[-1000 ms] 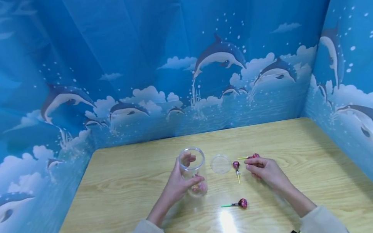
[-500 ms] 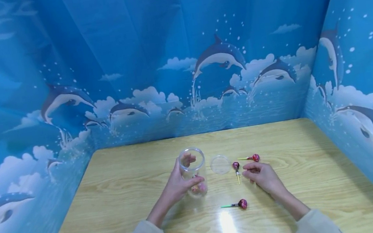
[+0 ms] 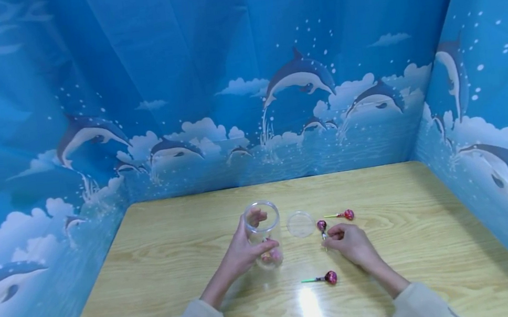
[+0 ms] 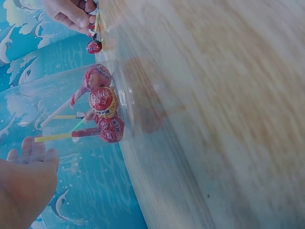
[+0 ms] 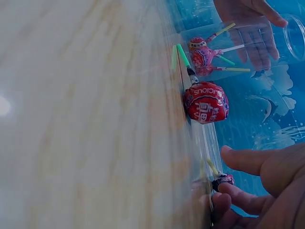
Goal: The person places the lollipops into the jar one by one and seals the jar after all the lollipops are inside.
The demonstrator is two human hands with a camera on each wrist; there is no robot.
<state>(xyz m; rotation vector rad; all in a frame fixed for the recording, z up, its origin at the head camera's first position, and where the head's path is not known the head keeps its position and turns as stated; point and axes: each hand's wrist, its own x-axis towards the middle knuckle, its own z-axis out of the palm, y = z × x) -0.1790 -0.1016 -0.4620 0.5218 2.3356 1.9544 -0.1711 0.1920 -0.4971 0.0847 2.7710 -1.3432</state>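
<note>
Right hand (image 3: 349, 244), thumb and fingers parted, is at the lollipop (image 3: 321, 225), likely light and best pinched by its stick (image 5: 212, 166), as left hand (image 3: 243, 248) grips the jar (image 4: 62, 88)

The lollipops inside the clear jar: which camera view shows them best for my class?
The left wrist view: the lollipops look largest through the jar, wrappers and sticks distinct. The right wrist view shows them smaller, sticks visible; the head view shows a small cluster, partly behind the left hand.
</note>
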